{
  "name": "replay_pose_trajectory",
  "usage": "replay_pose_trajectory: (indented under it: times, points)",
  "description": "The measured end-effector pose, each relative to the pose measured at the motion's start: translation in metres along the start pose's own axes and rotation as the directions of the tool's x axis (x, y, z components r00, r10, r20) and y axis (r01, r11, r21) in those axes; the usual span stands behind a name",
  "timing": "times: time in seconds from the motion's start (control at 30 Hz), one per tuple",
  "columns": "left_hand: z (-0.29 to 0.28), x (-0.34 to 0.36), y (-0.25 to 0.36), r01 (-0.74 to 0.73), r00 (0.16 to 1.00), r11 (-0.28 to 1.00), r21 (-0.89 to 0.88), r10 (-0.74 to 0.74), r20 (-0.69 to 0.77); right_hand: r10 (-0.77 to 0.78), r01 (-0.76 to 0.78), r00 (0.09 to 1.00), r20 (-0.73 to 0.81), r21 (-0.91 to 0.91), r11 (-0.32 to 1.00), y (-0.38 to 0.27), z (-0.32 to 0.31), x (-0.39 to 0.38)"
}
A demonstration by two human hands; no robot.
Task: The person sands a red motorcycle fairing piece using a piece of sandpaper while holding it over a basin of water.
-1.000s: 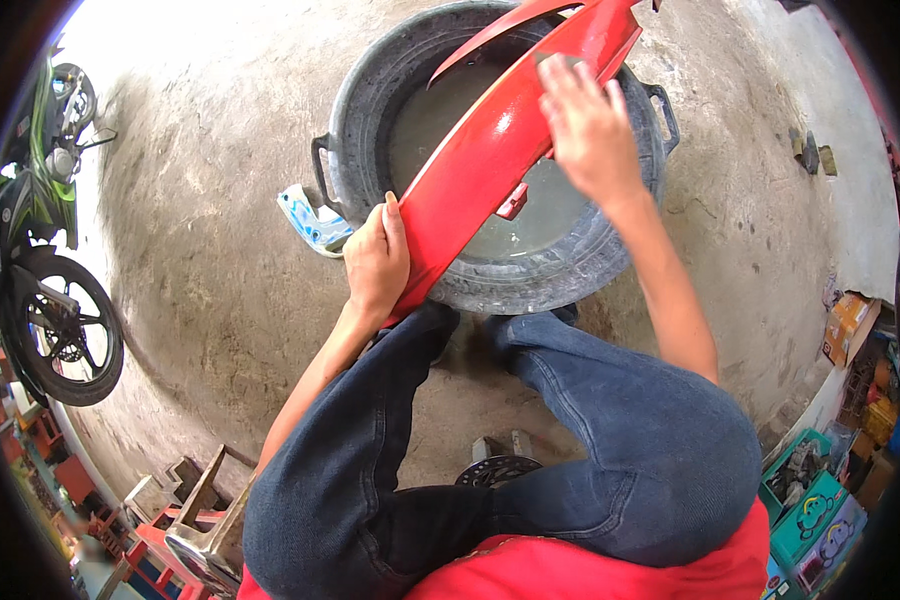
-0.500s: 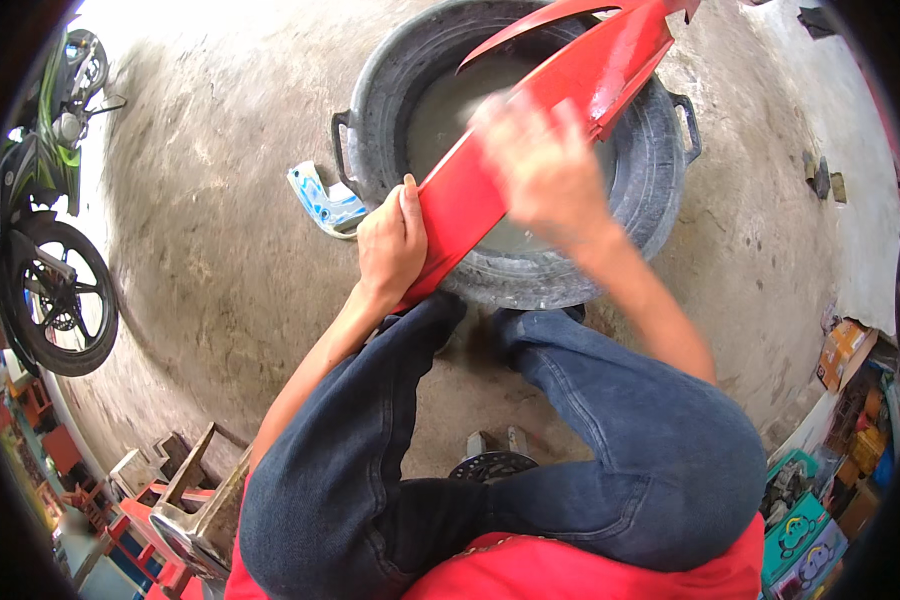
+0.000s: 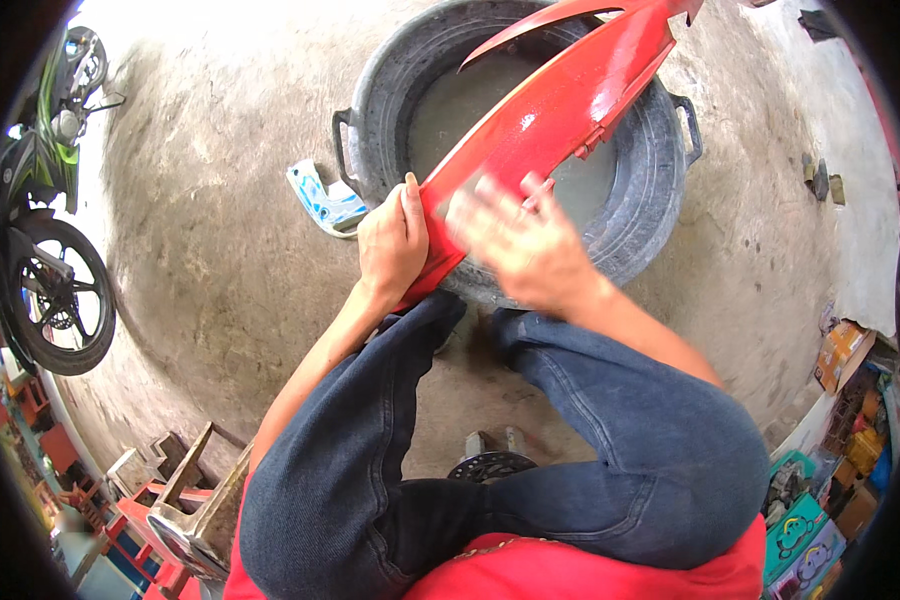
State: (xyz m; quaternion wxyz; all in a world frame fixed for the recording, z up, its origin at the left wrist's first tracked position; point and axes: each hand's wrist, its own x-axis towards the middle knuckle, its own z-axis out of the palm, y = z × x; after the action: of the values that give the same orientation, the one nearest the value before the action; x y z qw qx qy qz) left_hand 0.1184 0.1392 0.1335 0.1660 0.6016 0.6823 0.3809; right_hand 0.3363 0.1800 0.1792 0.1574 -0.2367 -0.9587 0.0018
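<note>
Head view, thing in hand: a long red motorcycle body panel, glossy and curved, lies across the top of a grey metal basin that has water in it.
Head view, long axis: the panel runs on a slant, from its low near end by the person's knees up and away to the far right rim of the basin, where its tip passes beyond the edge.
Head view, left hand: the left hand is closed round the panel's near lower end, thumb on the top edge, fingers wrapped underneath; this grip carries the piece.
Head view, right hand: the right hand lies flat and spread on the red surface just up-slope from the left, palm down, fingers blurred; it presses on the panel and does not clasp it.
Head view, which way from the grip: nearly all of the panel's length lies ahead and to the right of both hands. The right hand is the nearer one to that far stretch.
Head view, basin: it stands on the concrete floor with a handle on each side, straight in front of the person's jeans-clad legs.
Head view, round about: a small blue-and-white packet lies on the floor touching the basin's left side; a parked motorcycle stands well apart at the left edge.
</note>
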Motion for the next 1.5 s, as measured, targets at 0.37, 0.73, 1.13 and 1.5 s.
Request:
replay_pose_trajectory:
  times: [0.37,0.73,1.13,1.5]
  points:
    - [-0.004,0.001,0.001,0.02,1.0,1.0,0.007,-0.02,0.017,0.196,-0.199,0.979,-0.061,-0.059,0.978,0.026,-0.006,-0.016]
    - [-0.004,0.001,0.0,0.067,0.996,0.998,0.006,-0.067,0.061,0.226,-0.23,0.973,-0.051,-0.077,0.97,0.024,-0.004,-0.029]
    - [-0.002,0.001,0.0,0.054,0.997,0.998,0.017,-0.055,0.061,0.154,-0.158,0.983,-0.096,-0.036,0.987,0.028,0.001,-0.041]
    - [-0.002,0.001,0.0,0.036,0.999,0.999,0.002,-0.036,0.037,0.099,-0.101,0.991,-0.089,-0.021,0.995,0.016,0.001,-0.043]
